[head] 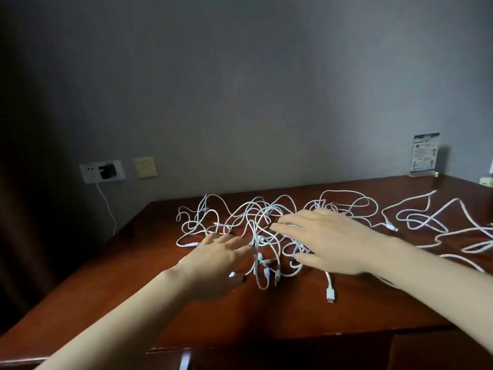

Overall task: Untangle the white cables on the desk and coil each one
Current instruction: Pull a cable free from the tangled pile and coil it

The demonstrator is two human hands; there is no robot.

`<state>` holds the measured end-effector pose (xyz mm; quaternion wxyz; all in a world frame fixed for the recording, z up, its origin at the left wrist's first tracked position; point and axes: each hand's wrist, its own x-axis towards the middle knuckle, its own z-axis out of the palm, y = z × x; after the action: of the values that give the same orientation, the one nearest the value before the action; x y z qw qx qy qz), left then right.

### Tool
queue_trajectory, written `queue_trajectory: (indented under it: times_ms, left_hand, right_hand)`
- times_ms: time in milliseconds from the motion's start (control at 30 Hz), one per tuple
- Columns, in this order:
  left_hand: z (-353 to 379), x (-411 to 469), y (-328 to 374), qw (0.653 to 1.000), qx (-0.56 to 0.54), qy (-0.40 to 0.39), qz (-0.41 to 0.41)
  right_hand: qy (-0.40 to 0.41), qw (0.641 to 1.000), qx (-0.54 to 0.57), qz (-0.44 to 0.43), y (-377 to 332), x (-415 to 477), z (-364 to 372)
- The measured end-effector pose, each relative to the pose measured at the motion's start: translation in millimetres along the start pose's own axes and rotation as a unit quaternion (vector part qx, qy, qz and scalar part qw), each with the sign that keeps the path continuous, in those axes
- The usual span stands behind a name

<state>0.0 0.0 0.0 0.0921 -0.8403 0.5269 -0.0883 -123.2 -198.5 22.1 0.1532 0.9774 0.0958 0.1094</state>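
Several thin white cables [241, 218] lie knotted in a loose tangle across the dark wooden desk [120, 284], with more loops [426, 222] spreading to the right. A white plug end [330, 293] sticks out toward the front. My left hand [216, 260] reaches in from the lower left, fingers extended and touching the tangle's near left side. My right hand [322, 236] lies flat over the middle of the tangle, fingers spread and straight. Neither hand grips a cable. Cables under both palms are hidden.
A wall socket [102, 170] with a black charger and a hanging white lead sits left of the desk, beside a beige switch plate [145, 167]. A printed card in a stand [424, 155] is at the back right. The desk's front edge runs near the bottom.
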Motion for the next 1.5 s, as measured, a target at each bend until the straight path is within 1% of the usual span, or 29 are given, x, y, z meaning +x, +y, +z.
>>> queue_trajectory:
  times_ms: [33,100,167,233,333,400,533,600,700,867,900,967,1033,1133,1200,1267,1333,1400,1500]
  left_hand:
    - [3.3,2.4,-3.1,1.000,-0.008,-0.008,0.004]
    - [10.5,7.9,-9.7,0.999,-0.019,-0.022,0.018]
    - [14.7,13.8,-14.6,0.998,0.003,-0.050,0.040]
    - [20.0,20.6,-18.4,0.996,0.035,-0.059,0.062]
    - [31.6,31.2,-27.7,0.992,0.062,-0.078,0.072]
    - [39.1,37.7,-34.0,0.992,0.060,-0.092,0.060]
    - [54.0,51.7,-49.0,0.996,0.018,-0.083,0.025]
    - [60.6,59.5,-57.1,0.997,0.014,-0.071,0.030]
    - [68.4,77.6,-69.3,0.997,0.026,-0.064,0.020]
    - [77.5,113.4,-95.5,0.995,0.016,-0.080,-0.057]
    - [78.2,118.2,-99.5,0.995,0.006,-0.081,-0.064]
    - [76.1,125.9,-104.2,0.993,-0.039,-0.084,-0.070]
    - [66.9,130.4,-103.6,0.989,-0.095,-0.087,-0.067]
    - [42.1,128.1,-94.6,0.985,-0.130,-0.092,-0.061]
    - [24.9,123.4,-82.8,0.985,-0.141,-0.061,-0.072]
    - [7.5,118.5,-68.2,0.979,-0.185,0.023,-0.084]
    - [-9.3,114.1,-55.1,0.962,-0.230,0.122,-0.089]
    - [-24.9,110.5,-46.1,0.943,-0.259,0.191,-0.086]
    - [-42.2,106.3,-39.9,0.925,-0.293,0.234,-0.071]
  right_hand:
    - [-0.013,1.000,0.007,-0.003,-1.5,7.0,3.2]
    - [-0.013,0.999,0.032,-0.016,-2.4,17.2,12.8]
    - [-0.014,0.998,0.062,-0.030,-5.2,26.4,22.1]
    - [-0.013,0.995,0.086,-0.041,-5.5,31.7,35.3]
    - [0.035,0.996,0.036,-0.073,-1.9,37.1,61.6]
    - [0.069,0.993,0.013,-0.091,3.9,42.2,81.4]
    - [0.102,0.989,0.007,-0.107,17.8,56.0,106.8]
    - [0.120,0.987,0.007,-0.107,25.8,65.4,115.1]
    - [0.130,0.988,-0.002,-0.089,39.9,81.7,128.4]
    - [0.128,0.991,-0.001,-0.022,70.1,105.4,144.1]
    - [0.122,0.992,0.014,-0.015,74.1,108.5,145.0]
    - [0.086,0.994,0.073,-0.002,75.8,113.5,137.7]
    - [0.057,0.989,0.130,0.042,77.4,116.6,123.4]
    - [0.062,0.980,0.172,0.077,79.6,120.0,101.2]
    - [0.082,0.976,0.183,0.088,78.8,120.6,83.6]
    - [0.102,0.971,0.196,0.087,76.4,120.3,63.9]
    - [0.121,0.967,0.212,0.076,71.2,119.0,42.4]
    - [0.133,0.961,0.233,0.067,66.0,117.4,21.4]
    - [0.173,0.941,0.285,0.061,61.4,112.6,-7.8]
